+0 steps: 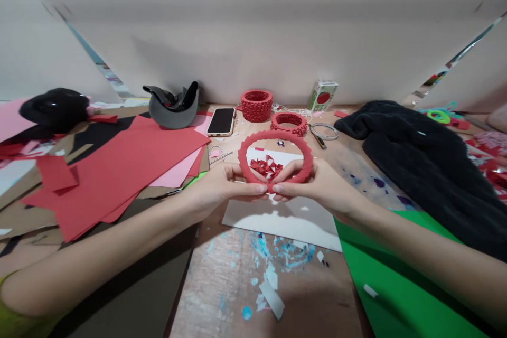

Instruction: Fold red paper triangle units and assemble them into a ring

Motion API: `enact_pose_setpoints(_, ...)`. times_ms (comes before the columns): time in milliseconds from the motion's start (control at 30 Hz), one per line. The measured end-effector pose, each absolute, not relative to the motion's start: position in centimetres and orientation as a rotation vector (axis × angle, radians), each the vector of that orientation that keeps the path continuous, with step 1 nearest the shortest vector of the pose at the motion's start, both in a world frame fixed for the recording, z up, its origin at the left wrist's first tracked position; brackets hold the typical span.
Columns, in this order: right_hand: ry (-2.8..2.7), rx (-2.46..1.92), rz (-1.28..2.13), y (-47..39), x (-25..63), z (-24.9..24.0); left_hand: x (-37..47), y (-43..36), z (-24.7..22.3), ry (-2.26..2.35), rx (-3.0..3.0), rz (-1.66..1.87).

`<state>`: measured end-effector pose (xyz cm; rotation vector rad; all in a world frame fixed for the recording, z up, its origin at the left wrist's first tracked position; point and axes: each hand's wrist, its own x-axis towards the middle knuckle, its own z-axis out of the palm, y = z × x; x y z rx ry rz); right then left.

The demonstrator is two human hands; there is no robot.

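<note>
A ring of folded red paper [246,152] is held upright above a white sheet [285,222]. My left hand [233,182] pinches its lower edge from the left, and my right hand [304,179] pinches the same edge from the right. The two thumb tips nearly meet at the bottom of the ring. Small folded red pieces [267,165] show through the ring's opening, lying on the white sheet. Behind it stand a taller red paper ring stack [256,106] and a lower red ring [289,122].
Red sheets [134,163], a grey cap [174,108] and a phone [221,121] lie to the left. At the back are a tape ring [325,131], a cutter [318,140] and a small carton [323,96]. Dark cloth [415,163] and a green sheet [388,264] are right.
</note>
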<state>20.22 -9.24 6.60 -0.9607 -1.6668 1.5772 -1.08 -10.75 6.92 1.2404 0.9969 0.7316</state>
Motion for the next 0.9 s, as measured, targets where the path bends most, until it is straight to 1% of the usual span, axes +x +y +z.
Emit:
enact_pose_setpoints(200,-1.634,-0.952,1.629,-9.0,20.1,6.3,-0.4,-10.5,7.3,0.790,1.044,1.195)
enact_pose_setpoints(300,-1.652,-0.915,1.575,-9.5,19.6,6.0,0.8,-10.9,7.4,0.704,0.978,1.262)
enact_pose_setpoints(467,-1.405,-0.821,1.211,-9.0,18.7,6.1,2.9,-10.6,8.0,0.671,0.919,1.293)
enact_pose_setpoints(533,-1.334,-0.790,1.126,-8.2,18.4,6.5,3.8,-10.0,8.3,0.649,0.913,1.300)
enact_pose_setpoints(733,-1.258,-0.724,1.047,-5.9,18.1,7.5,6.2,-7.4,8.8,0.609,0.963,1.571)
enact_pose_setpoints(900,-1.236,-0.759,1.016,-5.5,18.1,6.8,7.0,-6.4,7.7,0.595,0.986,1.608)
